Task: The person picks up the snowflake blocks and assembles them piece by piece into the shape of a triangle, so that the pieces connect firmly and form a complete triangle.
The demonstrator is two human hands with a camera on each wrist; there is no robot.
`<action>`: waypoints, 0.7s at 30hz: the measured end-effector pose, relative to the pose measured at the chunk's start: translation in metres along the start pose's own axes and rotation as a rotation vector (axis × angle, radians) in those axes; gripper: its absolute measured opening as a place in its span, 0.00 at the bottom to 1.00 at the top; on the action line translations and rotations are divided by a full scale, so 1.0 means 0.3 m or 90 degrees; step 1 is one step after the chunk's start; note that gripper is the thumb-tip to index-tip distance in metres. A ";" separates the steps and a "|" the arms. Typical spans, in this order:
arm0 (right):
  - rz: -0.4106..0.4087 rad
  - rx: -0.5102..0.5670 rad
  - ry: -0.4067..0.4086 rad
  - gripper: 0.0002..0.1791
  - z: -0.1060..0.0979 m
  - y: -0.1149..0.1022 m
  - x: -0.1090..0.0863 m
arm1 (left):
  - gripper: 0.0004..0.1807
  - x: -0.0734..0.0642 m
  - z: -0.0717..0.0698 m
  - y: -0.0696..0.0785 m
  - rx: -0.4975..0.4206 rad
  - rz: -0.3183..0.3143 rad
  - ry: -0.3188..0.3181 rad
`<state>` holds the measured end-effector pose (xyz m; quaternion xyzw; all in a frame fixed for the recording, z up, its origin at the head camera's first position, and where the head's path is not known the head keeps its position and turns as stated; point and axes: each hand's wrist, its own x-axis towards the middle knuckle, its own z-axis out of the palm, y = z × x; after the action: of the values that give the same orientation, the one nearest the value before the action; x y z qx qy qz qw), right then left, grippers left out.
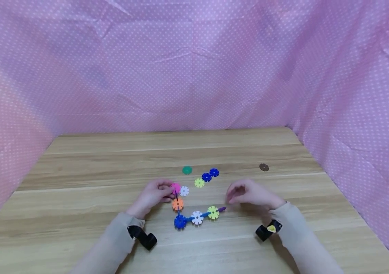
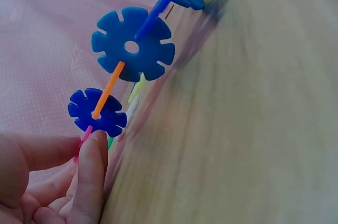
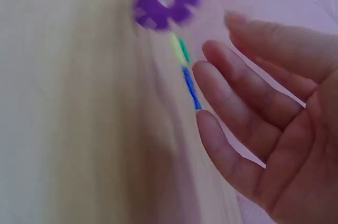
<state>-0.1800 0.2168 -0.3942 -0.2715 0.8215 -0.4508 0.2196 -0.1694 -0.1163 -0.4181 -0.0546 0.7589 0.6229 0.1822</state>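
A chain of notched plastic snowflake discs, slotted into one another, bends in an L in the head view. At its upper left end my left hand [image 1: 156, 193] pinches a pink disc [image 1: 175, 188] between thumb and fingertips. From there the chain runs through an orange disc [image 1: 178, 204] to a blue corner disc [image 1: 180, 222], then right past a white disc [image 1: 197, 217] and a yellow-green disc [image 1: 213, 212] to a purple disc [image 3: 168, 5]. Just beyond the purple end is my right hand [image 1: 247, 193], its fingers loosely bent and holding nothing.
On the wooden table [image 1: 112, 160], a loose white disc [image 1: 184, 191] lies beside the pink one. Behind it are a yellow-green disc [image 1: 199, 183], two dark blue discs [image 1: 207, 177] and a green disc [image 1: 187, 170]. A brown disc [image 1: 264, 167] lies farther right. Pink dotted cloth [image 1: 194, 76] surrounds the table.
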 end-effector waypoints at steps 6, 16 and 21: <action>0.073 -0.029 0.247 0.18 -0.117 0.071 -0.021 | 0.15 0.000 0.011 -0.002 0.001 -0.005 0.015; 0.245 -0.121 0.395 0.28 -0.264 0.183 -0.049 | 0.14 -0.003 0.008 -0.007 -0.008 -0.001 0.027; 0.299 -0.113 0.358 0.30 -0.281 0.205 -0.052 | 0.15 -0.007 0.005 -0.014 -0.020 0.008 0.018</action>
<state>-0.2346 0.3066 -0.4035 0.0404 0.9254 -0.3723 0.0584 -0.1660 -0.1159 -0.4214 -0.0613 0.7519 0.6349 0.1668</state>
